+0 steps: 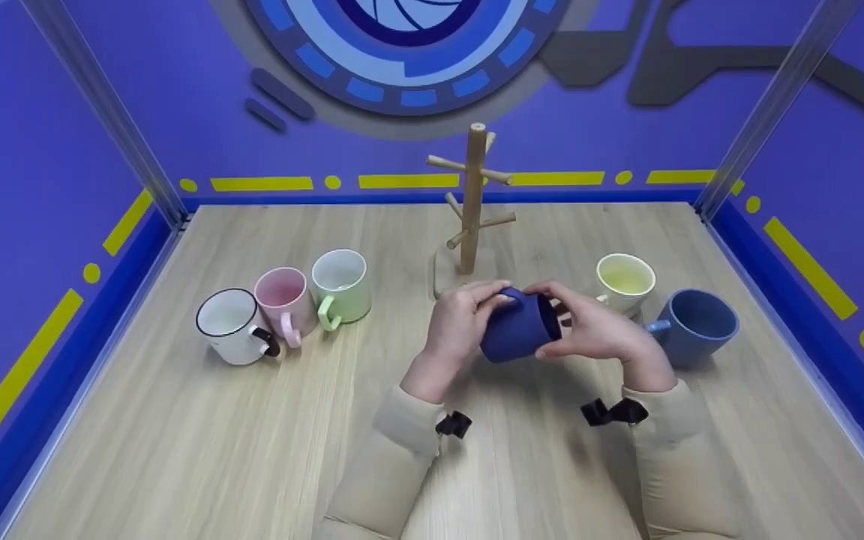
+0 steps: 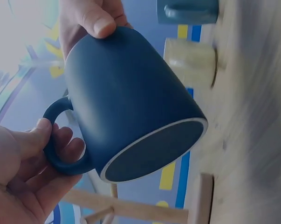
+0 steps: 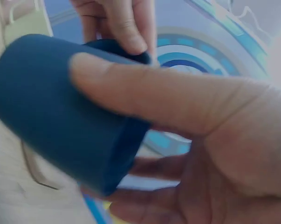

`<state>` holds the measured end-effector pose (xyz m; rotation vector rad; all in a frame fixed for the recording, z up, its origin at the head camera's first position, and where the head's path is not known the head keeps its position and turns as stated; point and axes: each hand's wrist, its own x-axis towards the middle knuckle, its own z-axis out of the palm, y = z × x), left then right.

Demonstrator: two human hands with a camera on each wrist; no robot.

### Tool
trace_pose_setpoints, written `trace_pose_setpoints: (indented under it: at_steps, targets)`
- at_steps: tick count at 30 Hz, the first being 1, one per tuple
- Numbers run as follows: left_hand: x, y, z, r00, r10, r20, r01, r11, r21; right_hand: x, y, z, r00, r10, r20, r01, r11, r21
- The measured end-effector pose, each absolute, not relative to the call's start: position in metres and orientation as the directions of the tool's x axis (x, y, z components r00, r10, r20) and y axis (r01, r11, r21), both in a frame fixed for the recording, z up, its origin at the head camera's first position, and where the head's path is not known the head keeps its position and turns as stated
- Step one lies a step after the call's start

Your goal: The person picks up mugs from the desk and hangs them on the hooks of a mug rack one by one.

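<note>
A dark blue mug point(image 1: 516, 330) is held tilted above the table between both hands, its mouth toward the right. My left hand point(image 1: 458, 322) pinches the mug's handle point(image 2: 51, 154) between thumb and fingers, as the left wrist view shows. My right hand point(image 1: 595, 328) grips the mug at its rim end. In the right wrist view its thumb point(image 3: 91, 70) lies along the outer wall, with the other fingers on the far side. The round base point(image 2: 154, 151) faces the left wrist camera.
Behind the hands stands a wooden mug tree point(image 1: 472, 202) with bare pegs. On the left are a white mug point(image 1: 235, 341), a pink mug point(image 1: 293, 304) and a green mug point(image 1: 349, 296). A pale yellow mug point(image 1: 625, 285) and a blue mug point(image 1: 694, 330) stand right.
</note>
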<state>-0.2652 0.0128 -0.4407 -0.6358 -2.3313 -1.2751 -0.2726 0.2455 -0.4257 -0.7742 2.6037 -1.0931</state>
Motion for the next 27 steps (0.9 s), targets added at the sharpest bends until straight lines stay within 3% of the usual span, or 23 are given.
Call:
trace_pose_setpoints:
  at_steps: [6,13,27]
  targets:
    - [-0.275,0.002,-0.448,-0.809,0.042,0.586,0.537,0.460,0.708,-0.282,0.221,-0.448,-0.882,-0.460,0.101,-0.345,0.485,-0.803]
    - [-0.289,-0.007,-0.452,-0.814,-0.144,0.563,0.463,0.426,0.777,-0.296,0.187,-0.462,-0.929,-0.351,0.117,-0.267,0.417,-0.869]
    - [-0.304,-0.017,-0.471,-0.885,-0.128,0.448,0.316,0.541,0.779,-0.341,0.158,-0.466,-0.969,-0.241,0.051,-0.145,0.387,-0.911]
